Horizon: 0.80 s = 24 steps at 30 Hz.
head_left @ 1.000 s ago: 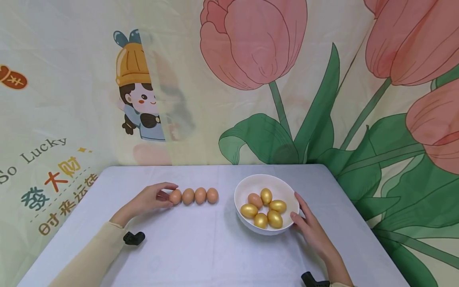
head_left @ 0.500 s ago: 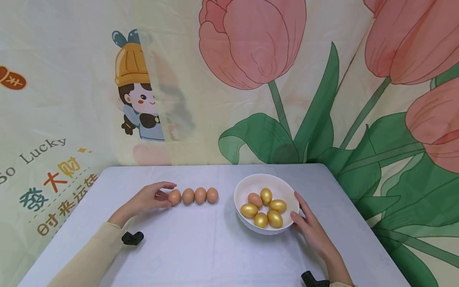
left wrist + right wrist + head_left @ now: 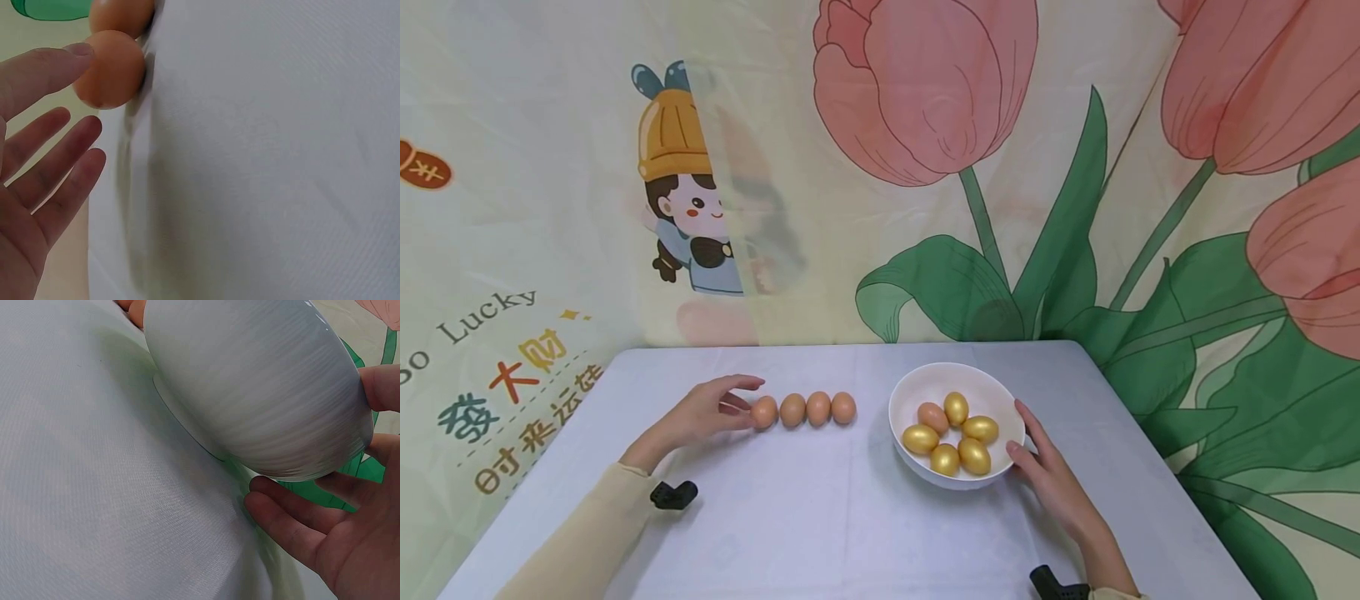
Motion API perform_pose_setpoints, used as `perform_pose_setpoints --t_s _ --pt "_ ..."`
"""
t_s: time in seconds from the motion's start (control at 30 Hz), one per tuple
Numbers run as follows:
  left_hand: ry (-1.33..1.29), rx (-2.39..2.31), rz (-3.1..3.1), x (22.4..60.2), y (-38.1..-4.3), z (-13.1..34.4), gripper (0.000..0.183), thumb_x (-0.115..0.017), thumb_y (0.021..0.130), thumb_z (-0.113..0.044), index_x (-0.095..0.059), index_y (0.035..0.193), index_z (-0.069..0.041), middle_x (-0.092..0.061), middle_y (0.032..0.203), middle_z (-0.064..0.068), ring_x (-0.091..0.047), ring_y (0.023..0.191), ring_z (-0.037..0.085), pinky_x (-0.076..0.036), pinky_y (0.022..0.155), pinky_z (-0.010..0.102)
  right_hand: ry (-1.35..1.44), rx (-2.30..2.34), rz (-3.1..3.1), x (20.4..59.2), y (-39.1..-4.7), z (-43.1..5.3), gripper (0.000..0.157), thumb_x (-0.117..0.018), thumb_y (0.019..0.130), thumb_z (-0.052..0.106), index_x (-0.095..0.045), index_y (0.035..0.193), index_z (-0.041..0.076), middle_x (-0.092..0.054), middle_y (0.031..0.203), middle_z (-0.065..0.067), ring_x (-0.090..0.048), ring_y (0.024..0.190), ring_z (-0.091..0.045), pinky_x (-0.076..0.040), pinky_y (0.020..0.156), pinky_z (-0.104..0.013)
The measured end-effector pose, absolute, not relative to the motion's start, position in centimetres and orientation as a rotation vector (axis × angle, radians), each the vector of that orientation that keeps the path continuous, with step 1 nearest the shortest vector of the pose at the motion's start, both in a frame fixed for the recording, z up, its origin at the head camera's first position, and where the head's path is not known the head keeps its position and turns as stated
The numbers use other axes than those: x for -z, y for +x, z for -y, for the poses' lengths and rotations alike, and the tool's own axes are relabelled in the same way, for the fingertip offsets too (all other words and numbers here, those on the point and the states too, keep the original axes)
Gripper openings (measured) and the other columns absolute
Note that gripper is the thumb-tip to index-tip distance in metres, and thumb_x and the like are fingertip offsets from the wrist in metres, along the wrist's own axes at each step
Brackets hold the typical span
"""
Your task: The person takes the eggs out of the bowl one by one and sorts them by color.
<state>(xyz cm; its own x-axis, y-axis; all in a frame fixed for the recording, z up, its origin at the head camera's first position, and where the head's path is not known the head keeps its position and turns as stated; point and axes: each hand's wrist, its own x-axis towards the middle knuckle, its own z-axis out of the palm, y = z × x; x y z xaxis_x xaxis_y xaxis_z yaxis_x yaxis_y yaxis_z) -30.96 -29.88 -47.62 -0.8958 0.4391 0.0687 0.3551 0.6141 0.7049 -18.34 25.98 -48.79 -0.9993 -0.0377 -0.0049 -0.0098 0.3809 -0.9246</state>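
In the head view, several brown eggs (image 3: 817,409) stand in a row on the white tablecloth. My left hand (image 3: 703,412) is at the row's left end, its thumb tip right at the leftmost egg (image 3: 764,412). The left wrist view has that hand's fingers (image 3: 72,184) spread apart, with the thumb overlapping the egg (image 3: 115,72). On the right, my right hand (image 3: 1051,475) holds the white bowl (image 3: 917,383) by its side, thumb at the rim and other fingers low along the outer wall. Inside lie several gold eggs (image 3: 981,429) and one brown egg (image 3: 932,418).
The white-covered table (image 3: 820,533) ends at a far edge in front of a printed cloth backdrop (image 3: 820,292) with tulips and a cartoon figure. Black wrist mounts (image 3: 673,495) sit at both wrists. A stretch of tablecloth separates the egg row from the bowl.
My left hand has drawn slightly left and its fingers have loosened from the leftmost egg, which has shifted slightly left. The right hand and bowl have stayed put.
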Motion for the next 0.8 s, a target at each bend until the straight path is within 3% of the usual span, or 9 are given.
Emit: perform_pose_setpoints --t_s 0.2,0.37,0.57,0.8 --pt "0.703 -1.116 -2.833 45.7 -30.8 28.7 0.065 -0.087 0.091 -0.019 -0.058 0.149 -0.012 -0.061 0.148 0.014 -0.071 0.114 0.026 -0.061 0.097 0.043 -0.042 1.743 -2.579 48.7 -18.4 -26.0 0.071 -0.052 0.112 0.039 -0.013 0.172 0.033 -0.012 0.177 -0.016 -0.040 0.149 -0.054 -0.050 0.111 -0.056" --pt "0.756 -1.125 -2.886 43.2 -30.0 25.9 0.063 -0.087 0.091 -0.021 -0.060 0.147 -0.014 -0.064 0.146 0.008 -0.072 0.112 0.024 -0.061 0.097 0.047 -0.048 1.751 -2.576 48.7 -18.4 -26.0 0.072 -0.052 0.112 0.039 -0.012 0.172 0.033 -0.012 0.177 -0.017 -0.040 0.148 -0.054 -0.050 0.111 -0.056" --pt "0.847 -1.189 -2.868 41.0 -29.1 21.6 0.064 -0.088 0.090 -0.019 -0.060 0.147 -0.013 -0.064 0.145 0.007 -0.074 0.110 0.023 -0.061 0.098 0.045 -0.040 1.756 -2.561 48.9 -18.4 -26.1 0.073 -0.052 0.112 0.038 -0.011 0.172 0.032 -0.012 0.176 -0.018 -0.040 0.148 -0.055 -0.049 0.111 -0.056" --pt "0.855 -1.239 -2.800 39.4 -28.2 15.7 0.063 -0.088 0.090 -0.024 -0.061 0.148 -0.020 -0.063 0.145 0.001 -0.073 0.109 0.017 -0.060 0.097 0.040 -0.036 1.750 -2.564 48.9 -18.4 -26.1 0.073 -0.052 0.112 0.038 -0.011 0.172 0.033 -0.012 0.176 -0.018 -0.040 0.148 -0.055 -0.050 0.111 -0.056"
